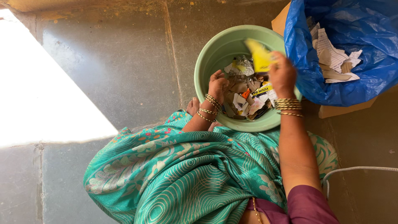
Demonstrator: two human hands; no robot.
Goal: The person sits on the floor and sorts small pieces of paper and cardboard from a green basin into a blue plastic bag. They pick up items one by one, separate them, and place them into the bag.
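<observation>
The left hand (217,85) dips into the green tub (207,54) at about 9 o'clock, fingers curled down onto the mixed scraps (248,97) so it can feel through them, but I cannot tell if it grips one. The right hand (282,74) is at 3 o'clock, pinching a yellow paper (259,56) and holding it up high. The blue bag (352,49) sits open just beside the tub, at 2 o'clock, close enough to reach, with papers (333,58) inside.

Blown-out sunlight patch (45,91) at left; elsewhere soft, sharp shade
</observation>
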